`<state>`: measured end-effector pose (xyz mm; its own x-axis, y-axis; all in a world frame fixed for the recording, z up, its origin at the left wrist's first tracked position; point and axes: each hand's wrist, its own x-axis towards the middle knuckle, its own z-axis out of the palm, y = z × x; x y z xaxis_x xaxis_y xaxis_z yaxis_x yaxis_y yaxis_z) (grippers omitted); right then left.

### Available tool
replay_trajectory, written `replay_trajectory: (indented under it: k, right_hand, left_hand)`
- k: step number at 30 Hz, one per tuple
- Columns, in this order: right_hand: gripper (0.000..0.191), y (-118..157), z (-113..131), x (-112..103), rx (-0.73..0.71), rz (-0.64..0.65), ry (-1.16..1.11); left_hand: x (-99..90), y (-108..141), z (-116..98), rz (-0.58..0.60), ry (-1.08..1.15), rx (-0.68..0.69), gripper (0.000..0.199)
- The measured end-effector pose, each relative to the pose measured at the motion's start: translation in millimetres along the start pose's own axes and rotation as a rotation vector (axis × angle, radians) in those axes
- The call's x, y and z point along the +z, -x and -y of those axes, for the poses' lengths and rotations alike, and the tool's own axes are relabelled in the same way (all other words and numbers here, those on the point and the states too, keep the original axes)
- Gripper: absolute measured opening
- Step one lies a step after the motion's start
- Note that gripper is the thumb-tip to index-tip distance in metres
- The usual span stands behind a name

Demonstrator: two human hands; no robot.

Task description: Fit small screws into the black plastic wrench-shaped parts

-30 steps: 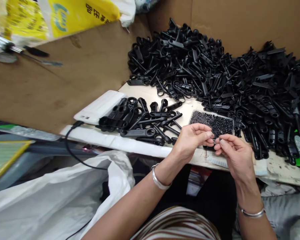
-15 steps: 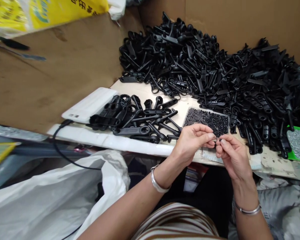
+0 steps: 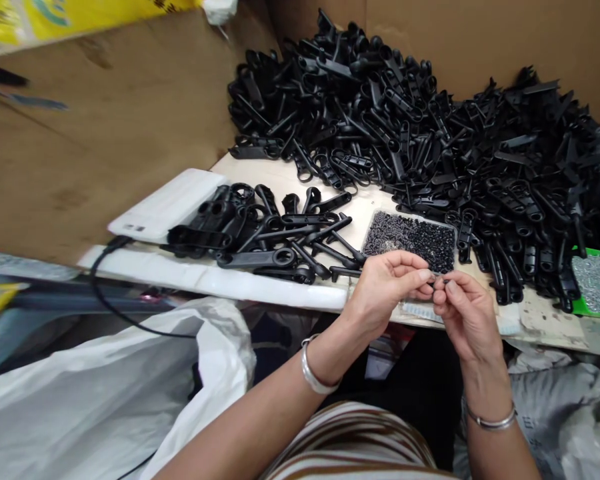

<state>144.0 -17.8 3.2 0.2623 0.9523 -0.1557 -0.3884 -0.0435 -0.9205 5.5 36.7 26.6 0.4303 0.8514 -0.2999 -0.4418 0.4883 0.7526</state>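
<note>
My left hand (image 3: 387, 287) pinches something tiny between thumb and forefinger, too small to name. Facing it, my right hand (image 3: 465, 303) is closed on a small black piece (image 3: 445, 281), with the fingertips of both hands almost meeting. Just behind them lies a clear shallow tray (image 3: 455, 233) of small dark parts, grey on its left and black on its right. Left of my hands, several black plastic arm-shaped parts (image 3: 260, 259) with ring ends are spread near the table's front edge.
A large heap of black plastic parts (image 3: 360, 113) covers the table's back, against cardboard walls (image 3: 155, 100). A white flat box with a black cable (image 3: 167, 207) stands at left. At right is a green tray (image 3: 587, 308) of small metal pieces. A white sack (image 3: 220, 333) hangs below.
The view has shifted slightly, so the table's things sit a little further left. Both hands stay together at the same spot, and the fingertips have drawn slightly closer around the small pieces.
</note>
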Motion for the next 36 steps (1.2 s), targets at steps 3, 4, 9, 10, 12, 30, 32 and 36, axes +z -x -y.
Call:
replay_trajectory:
  k: [3, 4, 9, 10, 12, 30, 32, 36]
  right_hand:
    - [0.017, 0.6, -2.9, 1.2, -0.048, -0.025, -0.005]
    - [0.017, 0.7, -4.0, 2.0, -0.064, -0.051, -0.005]
    - [0.018, 0.2, -9.7, 5.3, -0.110, -0.136, -0.006]
    - [0.020, 0.1, -10.7, 5.7, -0.108, -0.150, 0.003]
    - [0.023, -0.1, -12.6, 6.4, -0.103, -0.172, 0.034]
    - [0.015, 4.5, -13.5, 4.6, -0.245, -0.185, 0.248]
    - [0.012, 6.9, -14.0, 4.1, -0.288, -0.202, 0.324]
    - [0.008, 15.3, -9.2, 6.9, -0.398, -0.241, 0.536]
  left_hand:
    - [1.1, 1.0, 3.1, -0.018, 0.011, -0.002, 0.026]
    - [1.6, 1.4, 3.9, -0.023, 0.019, -0.005, 0.028]
    - [3.2, 2.9, 6.2, -0.035, 0.073, -0.014, 0.029]
    - [3.2, 3.1, 6.6, -0.038, 0.078, -0.016, 0.028]
    - [3.1, 3.2, 7.7, -0.039, 0.081, -0.017, 0.029]
    - [2.6, 5.0, 15.0, -0.003, 0.032, 0.060, 0.020]
    - [2.8, 5.0, 16.9, -0.031, 0.034, 0.064, 0.019]
    - [5.0, 5.8, 20.2, -0.080, 0.037, 0.095, 0.016]
